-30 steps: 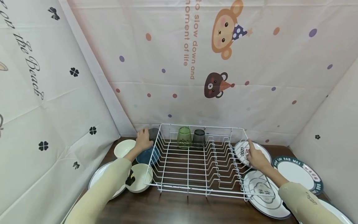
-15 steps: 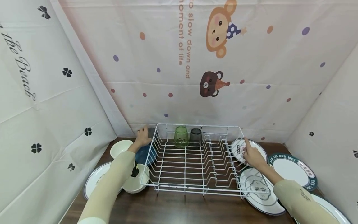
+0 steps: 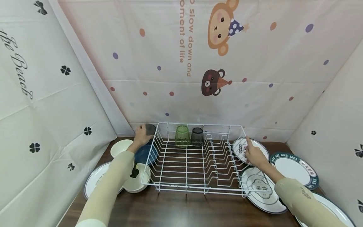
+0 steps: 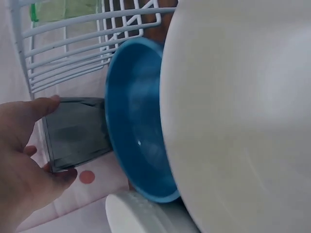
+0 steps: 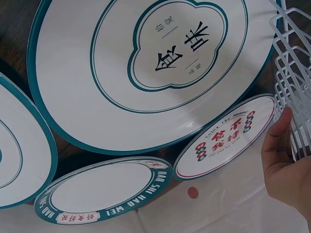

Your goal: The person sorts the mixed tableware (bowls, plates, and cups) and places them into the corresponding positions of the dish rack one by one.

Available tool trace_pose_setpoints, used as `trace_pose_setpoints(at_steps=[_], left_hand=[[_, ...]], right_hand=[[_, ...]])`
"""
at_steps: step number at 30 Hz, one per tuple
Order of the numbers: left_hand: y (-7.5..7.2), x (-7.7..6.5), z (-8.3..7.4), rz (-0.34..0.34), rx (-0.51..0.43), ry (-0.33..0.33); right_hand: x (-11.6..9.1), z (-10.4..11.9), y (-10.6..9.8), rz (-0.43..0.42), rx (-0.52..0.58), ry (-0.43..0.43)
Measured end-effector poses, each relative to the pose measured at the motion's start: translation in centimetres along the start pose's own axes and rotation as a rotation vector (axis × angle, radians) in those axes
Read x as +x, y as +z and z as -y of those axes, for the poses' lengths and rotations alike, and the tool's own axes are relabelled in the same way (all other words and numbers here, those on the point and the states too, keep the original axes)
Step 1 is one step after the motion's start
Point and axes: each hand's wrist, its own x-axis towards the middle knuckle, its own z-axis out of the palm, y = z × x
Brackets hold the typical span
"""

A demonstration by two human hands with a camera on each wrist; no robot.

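My left hand [image 3: 141, 136] grips a dark grey glass [image 4: 77, 133] by its rim end, thumb and fingers on opposite sides, just outside the rack's back left corner. A blue bowl [image 4: 138, 121] lies close by and hides the glass's lower end in the left wrist view. The white wire dish rack [image 3: 186, 167] holds a green glass [image 3: 182, 136] and another dark grey glass [image 3: 197, 137] along its back. At the rack's right side, my right hand [image 3: 254, 155] holds the wire frame; its thumb shows on the wires in the right wrist view, the other fingers partly hidden.
Left of the rack are cream bowls [image 3: 137, 181] and a white plate [image 3: 95, 179]. Several plates lie to the right, including a green-rimmed plate [image 3: 295, 170] and a large patterned plate [image 3: 262, 190]. Fabric walls [image 3: 181, 94] stand behind and beside the table.
The left hand has risen slightly with the grey glass beside the rack's corner. My right hand stays on the rack. The head view has shifted a little.
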Motion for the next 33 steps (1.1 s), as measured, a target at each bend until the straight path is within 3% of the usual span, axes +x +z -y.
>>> trace_pose_setpoints(at_steps=[6, 12, 15, 23, 33], left_hand=[[-1.5, -0.5, 0.4, -0.083, -0.005, 0.025], [-3.3, -1.3, 0.6, -0.249, -0.017, 0.077], [-4.1, -1.8, 0.4, -0.299, -0.028, 0.098], [-5.2, -3.6, -0.3, -0.306, -0.050, 0.196], [-5.0, -4.8, -2.3, -0.299, -0.080, 0.281]], right_hand=[[-0.1, 0.0, 0.1, 0.010, -0.003, 0.005], [0.0, -0.3, 0.2, -0.001, -0.025, -0.015], [0.1, -0.3, 0.2, -0.006, -0.031, -0.017], [0.1, 0.0, 0.3, 0.011, -0.011, -0.006], [0.1, -0.2, 0.1, 0.002, -0.023, 0.005]])
